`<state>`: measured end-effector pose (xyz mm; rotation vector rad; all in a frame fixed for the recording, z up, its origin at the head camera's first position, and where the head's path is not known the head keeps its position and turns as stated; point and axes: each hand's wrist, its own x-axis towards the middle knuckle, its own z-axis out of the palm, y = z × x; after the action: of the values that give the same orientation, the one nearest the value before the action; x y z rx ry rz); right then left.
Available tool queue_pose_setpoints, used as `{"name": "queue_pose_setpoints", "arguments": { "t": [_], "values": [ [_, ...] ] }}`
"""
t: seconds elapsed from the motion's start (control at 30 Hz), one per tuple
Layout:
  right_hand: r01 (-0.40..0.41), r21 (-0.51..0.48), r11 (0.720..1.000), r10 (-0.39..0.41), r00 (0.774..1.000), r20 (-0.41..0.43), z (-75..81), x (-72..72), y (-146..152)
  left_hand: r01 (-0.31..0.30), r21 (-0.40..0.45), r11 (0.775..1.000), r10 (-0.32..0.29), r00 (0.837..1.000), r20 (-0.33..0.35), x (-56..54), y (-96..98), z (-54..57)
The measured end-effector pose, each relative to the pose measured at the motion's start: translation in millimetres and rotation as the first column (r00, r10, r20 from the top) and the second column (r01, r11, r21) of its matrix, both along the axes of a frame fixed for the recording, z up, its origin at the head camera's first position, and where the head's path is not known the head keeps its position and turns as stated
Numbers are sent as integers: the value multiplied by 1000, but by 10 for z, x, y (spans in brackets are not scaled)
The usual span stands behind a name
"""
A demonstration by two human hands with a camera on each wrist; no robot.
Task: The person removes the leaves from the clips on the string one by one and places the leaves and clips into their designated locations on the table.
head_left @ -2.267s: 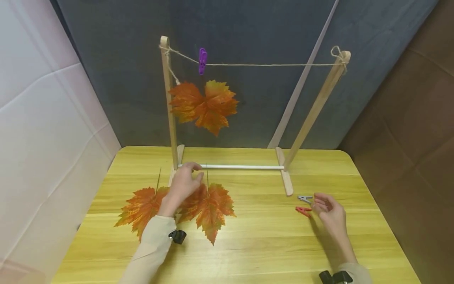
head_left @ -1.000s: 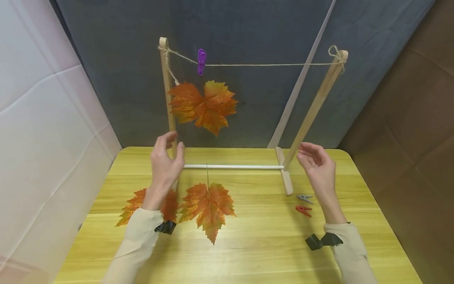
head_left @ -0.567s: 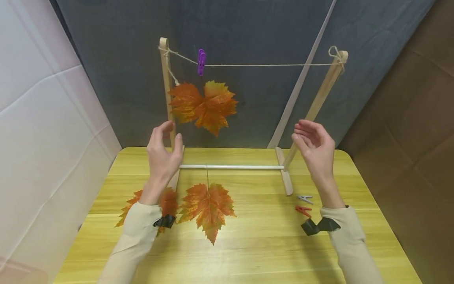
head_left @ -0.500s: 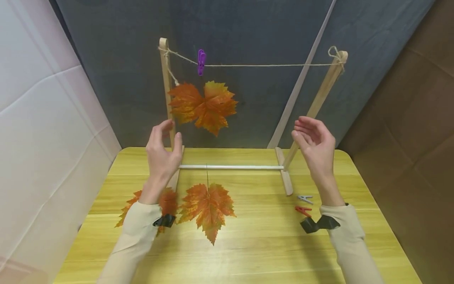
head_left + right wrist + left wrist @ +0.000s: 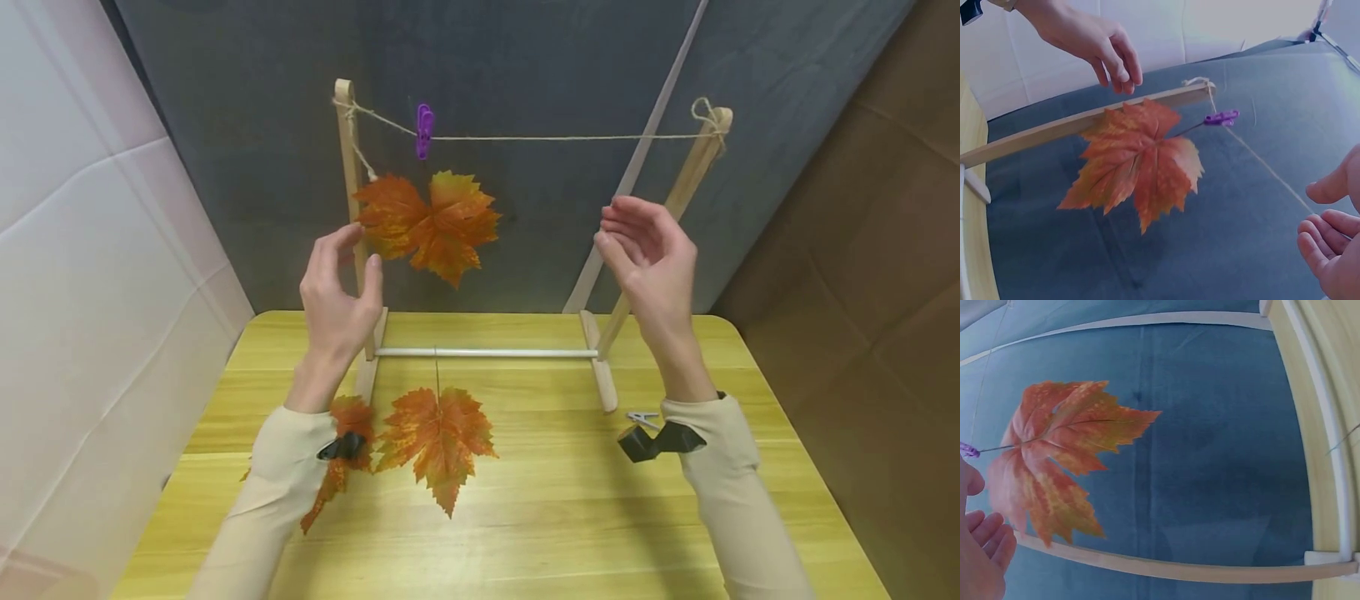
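Note:
An orange artificial maple leaf (image 5: 431, 223) hangs by its stem from a purple clothespin (image 5: 424, 132) clipped on a string (image 5: 540, 138). My left hand (image 5: 337, 292) is raised at the left post, thumb and fingers apart, its fingertips by the hanging leaf's left edge. It holds nothing. My right hand (image 5: 652, 267) is lifted in front of the right post, fingers loosely bent and thumb apart, also without anything in it. In the right wrist view the same leaf (image 5: 1141, 159) and clothespin (image 5: 1221, 118) show between both hands.
The string is tied between two wooden posts (image 5: 693, 175) joined by a white rod (image 5: 517, 353). On the wooden table (image 5: 540, 517) lie two more leaves, one in the middle (image 5: 441, 442), another (image 5: 337, 483) partly under my left arm. A grey clothespin (image 5: 642, 419) lies near my right wrist.
My left hand has left the leaves on the table and risen to the left post. My right hand has risen from beside the clothespins; its wrist now hides the red one.

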<state>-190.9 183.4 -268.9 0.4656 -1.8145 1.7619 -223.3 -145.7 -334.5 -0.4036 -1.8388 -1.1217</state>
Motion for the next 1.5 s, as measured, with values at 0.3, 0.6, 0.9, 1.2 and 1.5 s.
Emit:
{"name": "queue_pose_setpoints", "arguments": {
  "t": [0.3,0.6,0.9,1.2,1.5],
  "values": [
    [-29,61,998,32,998,-57,218,-117,-171,9,21,1000,-9,1000,-21,-21,31,210],
    [-44,117,992,55,994,-98,463,-226,-347,61,-5,998,-61,997,-35,-78,119,382],
    [-135,194,972,142,990,-24,689,-324,-608,82,-149,985,-89,995,-38,-146,236,507],
    [-161,193,968,153,987,56,859,-426,-801,98,-189,977,-100,995,-2,-268,358,635],
    [-224,230,947,214,975,65,977,-478,-993,67,-208,976,-50,995,86,-388,441,734]
  ]
}}
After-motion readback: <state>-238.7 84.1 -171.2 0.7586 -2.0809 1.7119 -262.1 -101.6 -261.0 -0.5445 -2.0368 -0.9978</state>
